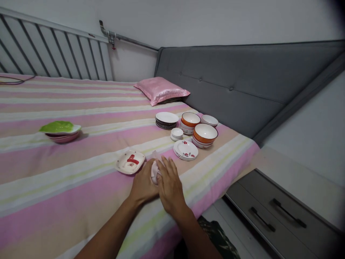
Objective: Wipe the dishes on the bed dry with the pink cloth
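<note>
Both hands meet over the bed's near edge, around a crumpled pale pinkish-white cloth (155, 172) that could be tissue. My left hand (144, 183) grips it from the left, fingers partly hidden behind it. From the right, my right hand (170, 181) presses on the same bundle with bent fingers. Just left of the hands lies a squarish cream dish (130, 162) with a red design in its middle. To their upper right is a short stack of white plates with red flowers (185, 149). Beyond it stands a small stack of little white dishes (177, 134).
Orange-and-white bowls (205, 133) and dark-edged plates (166, 119) are stacked toward the grey headboard (223, 79). A green leaf-shaped dish (59, 127) tops pink dishes at left. A pink pillow (163, 90) lies behind. The striped bed (67, 198) ends beside a grey drawer cabinet (269, 205).
</note>
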The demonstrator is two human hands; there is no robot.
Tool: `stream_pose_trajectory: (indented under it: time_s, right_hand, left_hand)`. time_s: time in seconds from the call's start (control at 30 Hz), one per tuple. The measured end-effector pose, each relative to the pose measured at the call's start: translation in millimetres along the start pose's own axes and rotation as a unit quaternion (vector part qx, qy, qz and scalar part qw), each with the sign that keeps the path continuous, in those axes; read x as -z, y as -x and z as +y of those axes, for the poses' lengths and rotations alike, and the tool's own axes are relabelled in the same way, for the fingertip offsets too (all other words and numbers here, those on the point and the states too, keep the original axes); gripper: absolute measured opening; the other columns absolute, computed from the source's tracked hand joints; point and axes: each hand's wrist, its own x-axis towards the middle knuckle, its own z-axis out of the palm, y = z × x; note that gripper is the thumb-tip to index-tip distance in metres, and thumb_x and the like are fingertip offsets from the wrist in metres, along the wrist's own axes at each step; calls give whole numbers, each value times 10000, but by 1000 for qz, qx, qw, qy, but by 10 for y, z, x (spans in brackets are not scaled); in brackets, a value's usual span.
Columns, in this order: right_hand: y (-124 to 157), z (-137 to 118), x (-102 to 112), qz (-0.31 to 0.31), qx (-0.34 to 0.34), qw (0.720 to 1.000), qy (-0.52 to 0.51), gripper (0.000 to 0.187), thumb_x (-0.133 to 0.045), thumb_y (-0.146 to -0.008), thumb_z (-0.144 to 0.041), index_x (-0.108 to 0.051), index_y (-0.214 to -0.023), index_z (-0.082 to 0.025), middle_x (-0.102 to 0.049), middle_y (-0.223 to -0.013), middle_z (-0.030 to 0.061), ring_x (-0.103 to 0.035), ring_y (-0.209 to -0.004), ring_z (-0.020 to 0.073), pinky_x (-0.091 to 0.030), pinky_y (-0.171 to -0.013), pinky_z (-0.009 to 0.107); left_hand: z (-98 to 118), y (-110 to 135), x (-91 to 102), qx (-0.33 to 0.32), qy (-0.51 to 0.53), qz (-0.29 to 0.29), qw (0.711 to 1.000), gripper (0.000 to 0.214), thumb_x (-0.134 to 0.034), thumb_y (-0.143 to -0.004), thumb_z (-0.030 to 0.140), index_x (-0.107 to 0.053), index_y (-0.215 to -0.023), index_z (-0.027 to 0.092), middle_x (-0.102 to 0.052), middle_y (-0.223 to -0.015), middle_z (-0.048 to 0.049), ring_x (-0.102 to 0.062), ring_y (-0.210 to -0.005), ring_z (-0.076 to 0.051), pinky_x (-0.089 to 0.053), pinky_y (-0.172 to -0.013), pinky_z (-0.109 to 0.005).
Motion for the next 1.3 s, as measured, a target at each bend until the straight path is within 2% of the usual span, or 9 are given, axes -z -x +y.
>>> stream_pose_trajectory:
  time_s: [0.2,0.33,0.43,0.57,0.67,0.8,1.0,1.2,1.3]
  right_hand:
    - [0,81,-25,43,-5,998,-36,459,-286,-930,-249,-355,-1381,-207,-313,-1462,31,-159,-1374,213,-234,-1099,472]
    - [-71,191,50,62,-22,995,-76,440,-267,-918,-233,-439,-1316,-156,-474,-1339,87,-373,-1254,204,-301,-1051,413]
    - [-138,323,127,45,-67,991,-104,382,-267,-905,-235,-583,-1106,-157,-631,-1075,96,-551,-998,201,-411,-898,355]
    - [-193,490,167,3,-121,979,-166,314,-312,-874,-252,-599,-765,-185,-638,-743,31,-556,-713,169,-433,-682,274]
    - [-203,522,142,13,-125,964,-233,311,-330,-879,-292,-606,-787,-184,-638,-749,19,-559,-739,163,-439,-685,252]
    - [-181,425,106,44,-99,962,-250,335,-324,-905,-284,-596,-1075,-189,-643,-1015,53,-566,-967,178,-424,-865,294]
    - [-79,177,29,32,-74,960,-267,463,-324,-930,-283,-322,-1391,-235,-483,-1340,54,-459,-1215,180,-370,-1002,333]
    - [2,58,-58,23,-48,973,-226,571,-334,-938,-277,-105,-1458,-223,-356,-1439,82,-376,-1294,221,-376,-1008,393]
    - [27,62,-68,27,-43,980,-195,598,-338,-936,-274,-54,-1460,-236,-297,-1470,76,-346,-1313,226,-362,-1020,406]
  left_hand:
    - [-55,36,-28,-67,-63,-37,995,728,-628,-634,358,-378,-1290,167,-540,-1230,-143,-556,-1064,-312,-469,-835,-425]
    - [-60,46,-38,-150,-96,-63,982,850,-667,-569,438,-350,-1298,135,-550,-1217,-165,-536,-1087,-332,-421,-912,-475]
    - [-72,58,-46,-221,-126,-83,964,925,-657,-573,505,-300,-1340,131,-496,-1304,-199,-480,-1173,-361,-302,-1003,-548]
    - [-99,81,-69,-259,-137,-121,949,961,-654,-589,485,-233,-1389,156,-400,-1397,-203,-403,-1259,-343,-272,-1024,-536]
    - [-101,90,-85,-248,-140,-104,953,949,-654,-594,476,-234,-1387,167,-389,-1405,-199,-400,-1265,-329,-299,-1016,-519]
    - [-68,72,-82,-207,-119,-33,970,936,-682,-566,452,-282,-1360,160,-422,-1380,-189,-434,-1242,-306,-376,-985,-452]
    - [5,15,-36,-104,-33,46,993,752,-668,-602,351,-385,-1278,177,-544,-1248,-120,-534,-1120,-276,-445,-926,-396]
    - [-52,-10,-36,-1,18,73,997,654,-633,-652,325,-407,-1247,172,-556,-1212,-108,-564,-1061,-274,-460,-902,-403]
    - [-80,-17,-43,7,26,74,997,638,-625,-662,315,-407,-1245,175,-552,-1215,-111,-557,-1075,-277,-456,-909,-410]
